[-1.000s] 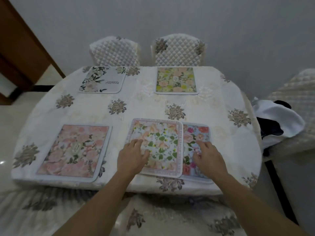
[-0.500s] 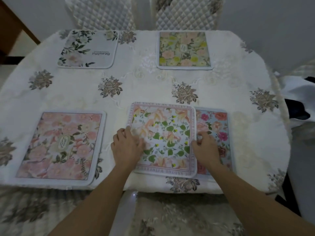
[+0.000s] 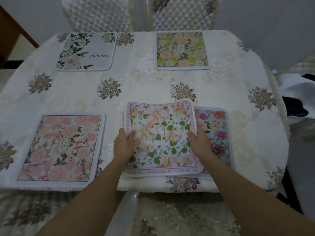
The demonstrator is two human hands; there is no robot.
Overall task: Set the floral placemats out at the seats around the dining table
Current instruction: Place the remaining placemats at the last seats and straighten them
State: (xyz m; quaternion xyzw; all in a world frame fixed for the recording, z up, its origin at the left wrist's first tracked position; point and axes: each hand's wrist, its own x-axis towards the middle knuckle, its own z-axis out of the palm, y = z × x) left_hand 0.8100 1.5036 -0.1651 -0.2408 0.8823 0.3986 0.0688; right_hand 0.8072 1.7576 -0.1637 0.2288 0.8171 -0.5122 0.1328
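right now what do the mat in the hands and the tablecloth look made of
The mat looks like soft printed fabric, matte, probably padded: it bows where the left hand and right hand grip its sides, and its rim looks thick. The tablecloth seems woven cream cloth with embroidered roses, slightly glossy; it drapes over the near edge.

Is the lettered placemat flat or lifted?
Partly lifted: left hand and right hand grip the lettered placemat; its far edge curls above the blue placemat.
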